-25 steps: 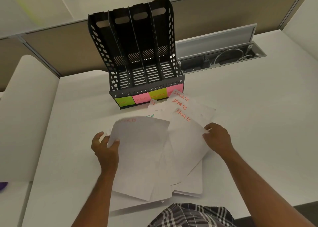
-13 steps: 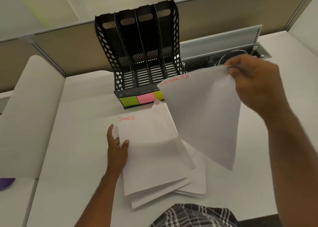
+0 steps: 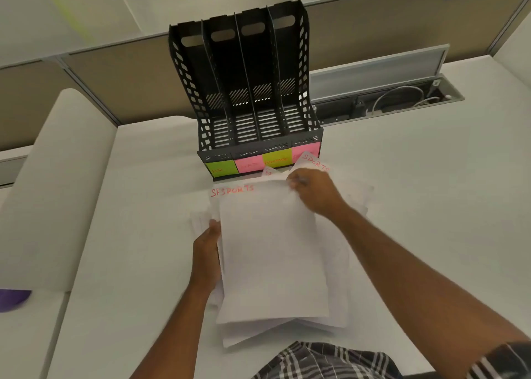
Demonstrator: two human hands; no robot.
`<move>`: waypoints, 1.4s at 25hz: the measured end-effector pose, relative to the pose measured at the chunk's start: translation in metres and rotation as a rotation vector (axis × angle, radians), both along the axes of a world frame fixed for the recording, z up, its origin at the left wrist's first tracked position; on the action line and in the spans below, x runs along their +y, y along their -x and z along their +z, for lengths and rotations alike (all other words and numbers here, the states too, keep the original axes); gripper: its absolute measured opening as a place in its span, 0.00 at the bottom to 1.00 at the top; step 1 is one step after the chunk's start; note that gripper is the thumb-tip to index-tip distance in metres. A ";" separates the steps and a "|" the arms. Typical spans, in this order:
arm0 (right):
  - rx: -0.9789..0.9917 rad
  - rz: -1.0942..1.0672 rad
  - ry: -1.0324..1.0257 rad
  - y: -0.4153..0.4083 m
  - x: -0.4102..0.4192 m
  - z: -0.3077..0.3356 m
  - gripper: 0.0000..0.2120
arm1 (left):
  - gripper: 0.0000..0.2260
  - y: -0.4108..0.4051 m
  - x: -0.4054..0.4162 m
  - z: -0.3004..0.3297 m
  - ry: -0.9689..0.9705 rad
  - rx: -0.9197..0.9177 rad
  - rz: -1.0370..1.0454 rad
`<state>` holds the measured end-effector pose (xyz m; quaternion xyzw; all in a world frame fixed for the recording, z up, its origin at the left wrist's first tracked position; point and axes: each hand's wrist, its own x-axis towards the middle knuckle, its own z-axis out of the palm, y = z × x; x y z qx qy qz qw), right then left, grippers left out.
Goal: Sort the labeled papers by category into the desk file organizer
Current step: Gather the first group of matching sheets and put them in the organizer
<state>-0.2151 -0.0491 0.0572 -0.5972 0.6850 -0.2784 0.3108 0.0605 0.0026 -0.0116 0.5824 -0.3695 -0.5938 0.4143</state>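
Observation:
A black file organizer (image 3: 250, 91) with four slots stands at the back of the desk, green and pink labels (image 3: 263, 160) along its front. A stack of white papers (image 3: 275, 258) marked SPORTS in red lies in front of it. My left hand (image 3: 208, 252) holds the stack's left edge. My right hand (image 3: 311, 190) pinches the top right corner of the uppermost sheet. Another SPORTS sheet (image 3: 314, 161) sticks out beyond my right hand, against the organizer's front.
An open cable tray (image 3: 388, 103) with wires runs along the desk's back right. A beige partition (image 3: 115, 82) rises behind the organizer. A purple object (image 3: 13, 298) sits at the far left edge.
My right hand lifted one SPORTS sheet from the right of the pile and has laid it on top of the sheets at my left hand. The loose spread is now one stack.

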 end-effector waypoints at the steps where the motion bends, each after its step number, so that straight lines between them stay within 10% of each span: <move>1: -0.030 0.002 -0.018 -0.010 0.003 -0.012 0.08 | 0.22 0.002 0.001 0.001 0.007 -0.028 0.007; 6: -0.135 -0.169 -0.047 -0.019 0.017 -0.041 0.14 | 0.13 -0.004 0.004 -0.004 0.088 -0.264 0.070; 11: 0.449 -0.446 -0.232 0.045 0.039 -0.057 0.19 | 0.33 -0.014 0.006 -0.003 0.108 -0.208 0.104; 16: 0.279 -0.488 -0.191 0.057 0.040 -0.051 0.19 | 0.11 -0.005 0.003 -0.009 0.098 -0.256 0.087; 23: 0.260 -0.444 -0.246 0.057 0.051 -0.023 0.19 | 0.09 -0.003 0.002 -0.008 0.087 -0.238 0.095; 31: -0.019 -0.382 0.666 0.052 0.054 0.123 0.08 | 0.12 -0.001 -0.002 -0.007 0.082 -0.249 0.065; 35: -0.183 -0.119 0.678 0.053 0.058 0.199 0.12 | 0.13 -0.003 -0.007 -0.008 0.082 -0.238 0.027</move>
